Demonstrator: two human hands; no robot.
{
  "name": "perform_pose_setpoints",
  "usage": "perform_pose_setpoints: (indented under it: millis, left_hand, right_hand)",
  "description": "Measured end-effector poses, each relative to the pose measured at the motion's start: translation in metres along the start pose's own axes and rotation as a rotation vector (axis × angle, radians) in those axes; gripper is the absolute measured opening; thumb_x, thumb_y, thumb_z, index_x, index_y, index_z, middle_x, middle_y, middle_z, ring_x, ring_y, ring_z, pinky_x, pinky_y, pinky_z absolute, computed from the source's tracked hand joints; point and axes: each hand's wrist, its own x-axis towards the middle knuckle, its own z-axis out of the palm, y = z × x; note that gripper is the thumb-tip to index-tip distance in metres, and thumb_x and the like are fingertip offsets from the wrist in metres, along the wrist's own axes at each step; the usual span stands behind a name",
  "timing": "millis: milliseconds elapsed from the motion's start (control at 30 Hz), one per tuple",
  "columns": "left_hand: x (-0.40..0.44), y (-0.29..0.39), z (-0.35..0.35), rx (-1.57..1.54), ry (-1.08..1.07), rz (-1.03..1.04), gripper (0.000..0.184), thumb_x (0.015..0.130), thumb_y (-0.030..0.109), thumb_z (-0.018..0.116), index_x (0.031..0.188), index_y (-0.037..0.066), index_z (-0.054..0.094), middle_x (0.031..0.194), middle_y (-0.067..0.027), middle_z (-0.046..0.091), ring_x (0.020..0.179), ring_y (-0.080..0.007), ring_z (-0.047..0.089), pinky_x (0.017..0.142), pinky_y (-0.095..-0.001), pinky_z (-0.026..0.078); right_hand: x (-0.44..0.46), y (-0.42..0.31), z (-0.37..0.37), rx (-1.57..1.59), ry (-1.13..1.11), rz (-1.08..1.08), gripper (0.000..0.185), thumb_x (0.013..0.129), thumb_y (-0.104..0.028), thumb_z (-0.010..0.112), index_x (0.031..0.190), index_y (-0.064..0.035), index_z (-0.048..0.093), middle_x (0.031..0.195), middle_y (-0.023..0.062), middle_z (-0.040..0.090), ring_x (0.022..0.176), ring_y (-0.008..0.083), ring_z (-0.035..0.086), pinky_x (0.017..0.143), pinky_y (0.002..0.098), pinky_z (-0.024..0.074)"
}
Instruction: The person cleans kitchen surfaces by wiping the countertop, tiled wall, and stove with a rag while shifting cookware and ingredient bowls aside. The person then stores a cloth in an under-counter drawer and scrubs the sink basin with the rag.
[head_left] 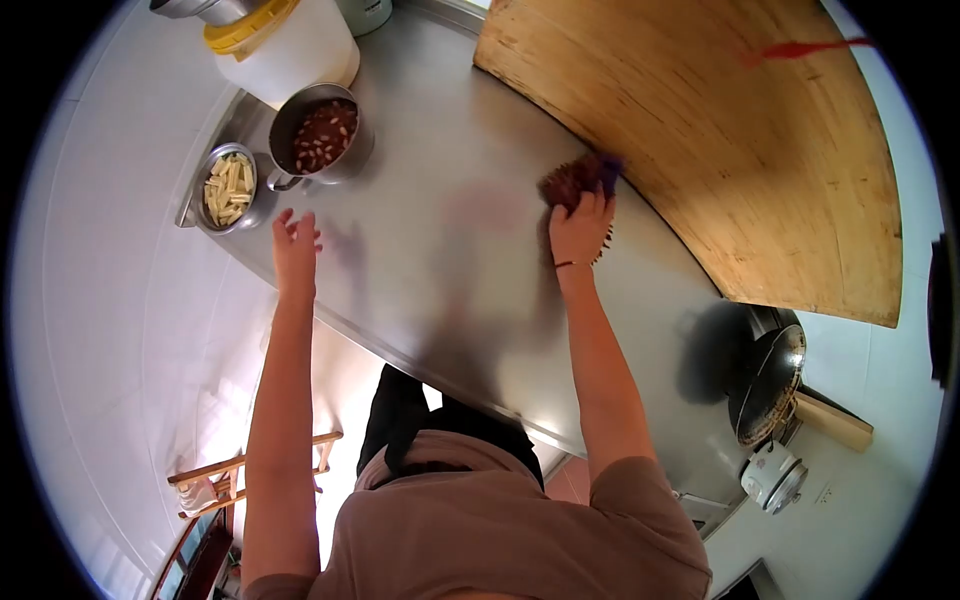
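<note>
My right hand point(582, 228) presses a dark reddish-brown, shaggy cleaning cloth point(568, 184) against the steel countertop point(440, 240). The cloth has a purple part at its far side, and its nubby edge shows past my wrist. It lies close to the foot of the large wooden board point(700, 130). My left hand point(296, 250) hovers near the front left edge of the counter with fingers apart and nothing in them. Just beyond it are a steel pot point(358, 150) of beans or nuts in reddish liquid and a metal bowl point(262, 205) of pale cut sticks.
A white bucket point(310, 50) with a yellow rim stands at the back left. To the right, a black wok point(765, 385) leans by the wall, with a white rice cooker point(772, 477) below it. A wooden stool or chair point(235, 470) is at lower left.
</note>
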Motion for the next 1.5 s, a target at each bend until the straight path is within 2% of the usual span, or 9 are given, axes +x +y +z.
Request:
perform_pose_setpoints:
  millis: [100,167,333,467,600,833,1100,1267,1500]
  left_hand:
    - [0.037,0.025,0.005,-0.154,0.128,-0.214,0.056,0.081,0.035,0.06,0.119,-0.003,0.044,0.1,-0.0115,0.054,0.08,-0.0167,0.057,0.06,-0.0275,0.047]
    - [0.058,0.024,0.001,-0.151,-0.055,-0.256,0.071,0.075,0.048,0.063,0.12,-0.002,0.041,0.105,-0.0117,0.051,0.081,-0.0194,0.057,0.06,-0.0284,0.047]
    - [0.084,0.026,-0.002,-0.129,0.072,-0.337,0.074,0.072,0.047,0.066,0.114,-0.009,0.042,0.101,-0.0158,0.052,0.072,-0.0214,0.059,0.05,-0.0296,0.048]
    - [0.093,0.02,-0.013,-0.112,0.028,-0.318,0.07,0.069,0.046,0.068,0.107,-0.008,0.045,0.092,-0.0146,0.057,0.07,-0.0223,0.059,0.051,-0.0288,0.047]
    - [0.103,0.012,-0.013,0.204,0.313,0.035,0.066,0.068,0.043,0.068,0.108,-0.007,0.051,0.087,-0.018,0.059,0.086,-0.0307,0.057,0.069,-0.0343,0.048]
    - [0.104,0.012,-0.04,0.32,-0.074,0.086,0.044,0.068,0.036,0.066,0.065,-0.005,0.049,0.053,-0.0135,0.046,0.051,-0.0217,0.043,0.052,-0.0369,0.038]
    - [0.048,-0.018,-0.06,0.231,-0.013,-0.09,0.042,0.07,0.031,0.063,0.061,-0.006,0.046,0.051,-0.0114,0.04,0.051,-0.0156,0.038,0.049,-0.0359,0.034]
    - [0.005,-0.038,-0.086,0.142,0.02,-0.198,0.041,0.071,0.029,0.062,0.06,-0.006,0.044,0.051,-0.0078,0.037,0.052,-0.0135,0.035,0.048,-0.0336,0.031]
    - [-0.053,-0.058,-0.134,-0.035,0.034,-0.262,0.03,0.075,0.022,0.059,0.059,-0.001,0.048,0.054,0.0002,0.041,0.055,-0.0076,0.037,0.048,-0.0281,0.03]
  right_hand:
    - [0.02,-0.042,0.026,-0.025,-0.013,-0.102,0.034,0.071,-0.017,0.056,0.096,0.0048,0.053,0.123,0.0246,0.047,0.117,0.0449,0.036,0.103,0.0456,0.0284]
    - [0.036,-0.067,0.039,-0.025,-0.034,-0.149,0.034,0.071,-0.018,0.056,0.096,0.0042,0.053,0.124,0.0242,0.046,0.117,0.0443,0.036,0.103,0.0451,0.0281]
    - [0.061,-0.127,0.063,0.06,-0.077,-0.239,0.033,0.072,-0.021,0.056,0.097,0.0021,0.054,0.125,0.0199,0.048,0.118,0.0439,0.036,0.104,0.043,0.0279]
    - [0.034,-0.167,0.066,0.272,-0.178,-0.348,0.029,0.07,-0.015,0.063,0.094,-0.0006,0.054,0.122,0.0179,0.05,0.119,0.0414,0.037,0.103,0.0427,0.0299]
    - [0.025,-0.172,0.071,0.397,-0.205,-0.217,0.032,0.069,-0.009,0.065,0.097,-0.0002,0.051,0.127,0.0174,0.045,0.119,0.0416,0.037,0.102,0.0443,0.0315]
    - [0.124,-0.208,0.115,0.262,-0.063,-0.289,0.036,0.074,-0.007,0.059,0.109,-0.0023,0.051,0.128,0.0197,0.043,0.119,0.0423,0.036,0.102,0.0433,0.0308]
    - [0.222,-0.222,0.171,0.192,-0.062,-0.432,0.036,0.073,-0.007,0.058,0.108,-0.0035,0.056,0.12,0.0168,0.05,0.114,0.0393,0.041,0.102,0.0426,0.032]
    - [0.188,-0.222,0.16,0.276,0.023,-0.582,0.027,0.067,-0.006,0.06,0.094,-0.0005,0.058,0.097,0.017,0.057,0.093,0.037,0.049,0.083,0.0432,0.0414]
    - [0.006,-0.259,0.1,0.523,-0.27,-0.803,0.039,0.058,0.003,0.061,0.096,0.0006,0.054,0.108,0.0175,0.054,0.106,0.0356,0.047,0.097,0.0428,0.0354]
